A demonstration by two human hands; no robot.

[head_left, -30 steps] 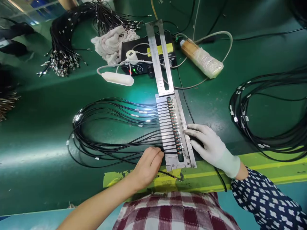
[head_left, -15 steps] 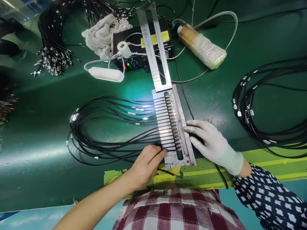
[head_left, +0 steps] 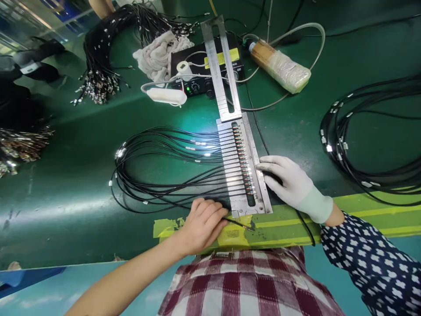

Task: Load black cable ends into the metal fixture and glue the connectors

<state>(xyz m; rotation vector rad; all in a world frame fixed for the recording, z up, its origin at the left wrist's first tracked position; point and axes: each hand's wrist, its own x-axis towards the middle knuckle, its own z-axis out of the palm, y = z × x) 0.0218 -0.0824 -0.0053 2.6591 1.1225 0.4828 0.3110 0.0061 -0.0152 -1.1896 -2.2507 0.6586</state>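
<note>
A metal fixture (head_left: pixel 235 184) lies on the green bench with several black cables (head_left: pixel 154 186) laid side by side across it. Their small terminals (head_left: pixel 242 160) line up along its dark slot, and the cables loop round to the left. Just below the fixture's lower left corner, my bare left hand (head_left: pixel 204 224) is closed round a black cable (head_left: pixel 235 223), whose terminal end sticks out to the right. My gloved right hand (head_left: pixel 292 184) has its fingers extended and apart, the fingertips touching the fixture's right edge. A black cord passes beneath that hand.
A hinged-looking slotted metal plate (head_left: pixel 221 70) extends from the fixture's far end over a black control box (head_left: pixel 200 90). A wrapped handle (head_left: pixel 279 66), crumpled cloth (head_left: pixel 161 55) and cable bundles (head_left: pixel 100 83) lie behind. Coiled cables (head_left: pixel 342 162) sit at right. Another person's arm (head_left: pixel 101 6) shows at upper left.
My left hand has come off the fixture's lower cables and moved slightly down, its fingers now around the loose cable. My right hand stays at the fixture's edge. The view has shifted.
</note>
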